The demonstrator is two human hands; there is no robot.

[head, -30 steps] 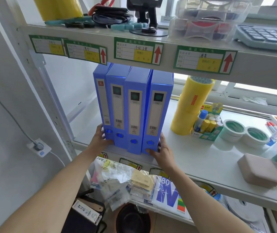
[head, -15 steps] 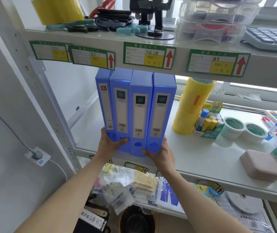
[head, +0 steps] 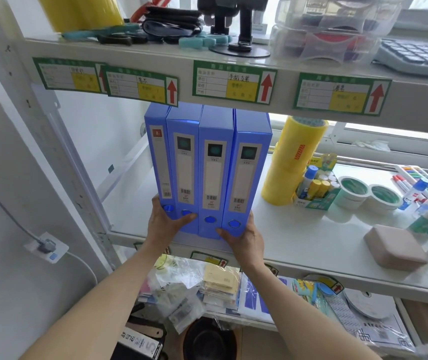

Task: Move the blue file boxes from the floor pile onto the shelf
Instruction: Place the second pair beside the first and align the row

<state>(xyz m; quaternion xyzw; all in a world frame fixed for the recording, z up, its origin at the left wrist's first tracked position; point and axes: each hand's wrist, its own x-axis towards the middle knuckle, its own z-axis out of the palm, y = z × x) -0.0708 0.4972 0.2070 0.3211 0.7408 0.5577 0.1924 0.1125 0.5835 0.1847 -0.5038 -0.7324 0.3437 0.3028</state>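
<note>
Both hands have slid further round the bottom of the four blue file boxes [head: 207,172] since a second ago. Left hand [head: 164,224] and right hand [head: 244,242] clamp the set from either side at its base. They stand upright, spines outward, on the white shelf [head: 298,242], just beside yellow tape rolls [head: 293,162].

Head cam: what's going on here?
A person has four blue file boxes standing upright, side by side, at the front edge of the middle shelf. The left hand and right hand clasp the row's lower ends from either side. A stack of yellow tape rolls stands just right of them.
</note>
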